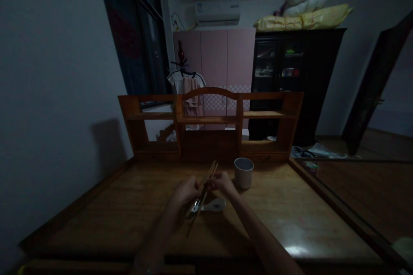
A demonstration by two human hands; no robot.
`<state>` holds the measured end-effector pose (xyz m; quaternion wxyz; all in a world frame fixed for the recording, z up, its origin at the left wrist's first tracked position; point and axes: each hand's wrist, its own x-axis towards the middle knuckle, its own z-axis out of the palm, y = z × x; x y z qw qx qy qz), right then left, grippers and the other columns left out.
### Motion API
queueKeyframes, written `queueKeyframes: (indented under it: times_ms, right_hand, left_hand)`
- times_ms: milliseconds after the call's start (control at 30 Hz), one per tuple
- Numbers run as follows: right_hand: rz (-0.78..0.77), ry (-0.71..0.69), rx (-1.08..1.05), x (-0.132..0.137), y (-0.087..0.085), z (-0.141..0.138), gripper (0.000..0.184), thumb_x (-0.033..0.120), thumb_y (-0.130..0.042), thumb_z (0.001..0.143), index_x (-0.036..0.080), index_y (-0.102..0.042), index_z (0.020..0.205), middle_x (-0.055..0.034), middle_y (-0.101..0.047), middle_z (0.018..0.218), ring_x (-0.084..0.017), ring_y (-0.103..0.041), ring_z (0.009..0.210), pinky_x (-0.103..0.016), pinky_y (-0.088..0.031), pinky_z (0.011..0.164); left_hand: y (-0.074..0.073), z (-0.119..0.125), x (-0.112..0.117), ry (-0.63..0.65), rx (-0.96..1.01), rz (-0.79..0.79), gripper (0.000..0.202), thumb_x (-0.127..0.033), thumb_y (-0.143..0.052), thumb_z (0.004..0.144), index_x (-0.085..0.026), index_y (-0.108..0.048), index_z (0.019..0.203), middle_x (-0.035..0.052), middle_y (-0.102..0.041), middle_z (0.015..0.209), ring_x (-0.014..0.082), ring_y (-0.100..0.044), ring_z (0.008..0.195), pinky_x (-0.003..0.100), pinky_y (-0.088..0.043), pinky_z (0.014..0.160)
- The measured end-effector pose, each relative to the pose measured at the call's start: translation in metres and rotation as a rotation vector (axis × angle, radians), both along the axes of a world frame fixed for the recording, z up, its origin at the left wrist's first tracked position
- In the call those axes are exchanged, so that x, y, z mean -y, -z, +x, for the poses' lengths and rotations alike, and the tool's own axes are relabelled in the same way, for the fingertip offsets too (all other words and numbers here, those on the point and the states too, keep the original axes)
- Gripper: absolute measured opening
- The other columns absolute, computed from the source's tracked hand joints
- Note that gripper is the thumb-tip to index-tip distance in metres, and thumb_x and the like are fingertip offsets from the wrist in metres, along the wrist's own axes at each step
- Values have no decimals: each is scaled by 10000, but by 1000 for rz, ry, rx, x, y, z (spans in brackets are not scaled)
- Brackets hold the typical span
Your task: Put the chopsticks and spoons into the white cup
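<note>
Both my hands meet over the middle of a wooden desk (129, 215). My left hand (184, 194) and my right hand (222, 183) are each closed around a bundle of wooden chopsticks (208, 176) that slants up and away from me. Below the hands a white ceramic spoon (213, 206) lies on the desk, with what looks like a metal utensil (195, 206) beside it. A white cup (243, 172) stands upright just right of my right hand, apart from it.
A wooden shelf hutch (209, 126) runs along the desk's back edge. A grey wall (48, 94) is close on the left. Behind stand a pink wardrobe (214, 60), a dark cabinet (297, 77) with bedding on top, and an air conditioner (218, 11). The room is dim.
</note>
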<state>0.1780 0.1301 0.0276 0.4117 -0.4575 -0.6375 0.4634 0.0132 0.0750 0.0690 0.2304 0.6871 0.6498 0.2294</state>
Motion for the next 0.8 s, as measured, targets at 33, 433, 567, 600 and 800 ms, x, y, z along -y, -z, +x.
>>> queueKeyframes:
  times_ms: [33, 433, 567, 600, 800]
  right_hand:
    - [-18, 8, -26, 0, 4, -1, 213, 322, -690, 715, 112, -658, 695, -15, -626, 545, -141, -584, 485, -229, -458, 474]
    - [171, 20, -275, 42, -51, 47, 523, 473, -678, 752, 189, -612, 1186, -10, -671, 782, -136, -602, 623, -237, -486, 574]
    - [337, -30, -286, 78, -90, 72, 481, 398, -674, 799, 215, -597, 1236, -25, -663, 901, -152, -608, 732, -241, -489, 618]
    - [360, -26, -263, 85, -97, 78, 471, 379, -675, 806, 216, -595, 1240, -23, -655, 896, -146, -598, 727, -239, -484, 620]
    - [416, -69, -93, 105, -104, 110, 425, 328, -638, 859, 194, -574, 1257, -8, -608, 784, -121, -545, 643, -240, -474, 598]
  left_hand:
    - [-2, -1, 0, -17, -26, 19, 55, -160, -686, 545, -153, -675, 599, 13, -643, 582, 164, -569, 585, 228, -318, 519]
    - [-19, 33, 24, 215, 339, 191, 254, -295, -551, 801, -149, -735, 898, 50, -741, 831, 217, -653, 779, 251, -443, 648]
    - [-30, 64, 51, 243, 492, 190, 254, -284, -562, 806, -183, -742, 954, 32, -744, 835, 220, -663, 808, 258, -482, 676]
    - [-32, 72, 56, 255, 522, 212, 260, -271, -564, 808, -205, -737, 990, 28, -748, 881, 219, -664, 840, 259, -490, 698]
    - [-22, 102, 68, 340, 647, 277, 280, -261, -549, 852, -284, -707, 1082, 21, -726, 1066, 199, -671, 895, 251, -519, 746]
